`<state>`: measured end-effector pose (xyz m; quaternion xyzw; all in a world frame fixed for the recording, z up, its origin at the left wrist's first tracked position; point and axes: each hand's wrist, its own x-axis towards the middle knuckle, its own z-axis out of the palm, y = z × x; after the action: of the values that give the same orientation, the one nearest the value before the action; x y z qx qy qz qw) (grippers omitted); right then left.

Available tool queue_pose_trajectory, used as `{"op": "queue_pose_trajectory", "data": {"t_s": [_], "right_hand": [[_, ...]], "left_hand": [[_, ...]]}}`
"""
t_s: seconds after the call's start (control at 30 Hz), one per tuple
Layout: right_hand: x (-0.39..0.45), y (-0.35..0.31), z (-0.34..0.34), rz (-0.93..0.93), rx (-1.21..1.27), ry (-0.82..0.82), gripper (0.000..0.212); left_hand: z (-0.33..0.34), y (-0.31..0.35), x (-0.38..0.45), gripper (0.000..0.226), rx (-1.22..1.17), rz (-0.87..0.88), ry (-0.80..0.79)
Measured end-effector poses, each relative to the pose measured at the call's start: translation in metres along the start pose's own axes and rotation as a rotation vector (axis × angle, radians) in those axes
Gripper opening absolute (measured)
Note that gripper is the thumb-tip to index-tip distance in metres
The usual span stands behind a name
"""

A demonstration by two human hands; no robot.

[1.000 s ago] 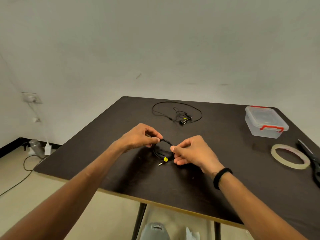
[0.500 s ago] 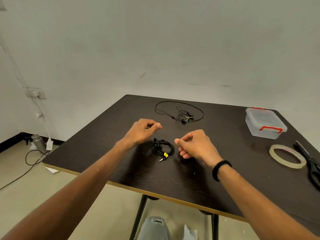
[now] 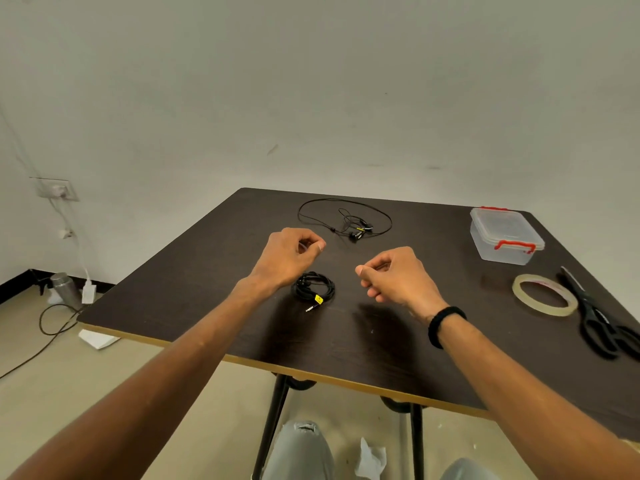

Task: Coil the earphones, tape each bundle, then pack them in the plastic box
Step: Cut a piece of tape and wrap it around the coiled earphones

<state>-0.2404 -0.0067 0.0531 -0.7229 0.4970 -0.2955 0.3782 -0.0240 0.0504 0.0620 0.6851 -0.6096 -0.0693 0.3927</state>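
Observation:
A coiled black earphone bundle (image 3: 313, 288) with a yellow tag lies on the dark table (image 3: 363, 341), its plug pointing toward me. My left hand (image 3: 289, 256) hovers just above and left of it, fingers curled, holding nothing. My right hand (image 3: 393, 275) hovers to the right of the coil, fingers also curled and empty. A second black earphone (image 3: 346, 220) lies loose and uncoiled near the far edge. The clear plastic box (image 3: 504, 235) with red clips stands shut at the right. A roll of clear tape (image 3: 543, 294) lies flat nearer to me.
Black scissors (image 3: 602, 317) lie by the table's right edge, beside the tape. The near table edge runs across below my forearms. On the floor at left are a metal bottle (image 3: 64, 289), a plug and cables. My knees show under the table.
Both hands let go of the coiled earphone and moved apart, lifting off it. The coil now rests on the table between them.

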Motion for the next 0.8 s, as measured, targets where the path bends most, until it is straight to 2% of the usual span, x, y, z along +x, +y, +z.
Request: {"op": "queue_pose_trajectory", "data": {"t_s": [0.1, 0.23, 0.5, 0.8], "right_hand": [[-0.006, 0.006, -0.012, -0.005, -0.015, 0.02, 0.015], [-0.017, 0.02, -0.027, 0.006, -0.031, 0.046, 0.017], [-0.034, 0.056, -0.063, 0.11, -0.048, 0.086, 0.009], [-0.045, 0.081, -0.11, 0.145, -0.149, 0.149, 0.01]], "left_hand": [[0.014, 0.026, -0.007, 0.018, 0.054, 0.153, 0.023], [0.053, 0.054, -0.021, 0.017, 0.037, 0.287, -0.07], [0.122, 0.087, -0.036, 0.017, -0.152, 0.177, -0.157], [0.173, 0.12, -0.029, 0.016, -0.229, 0.154, -0.18]]}}
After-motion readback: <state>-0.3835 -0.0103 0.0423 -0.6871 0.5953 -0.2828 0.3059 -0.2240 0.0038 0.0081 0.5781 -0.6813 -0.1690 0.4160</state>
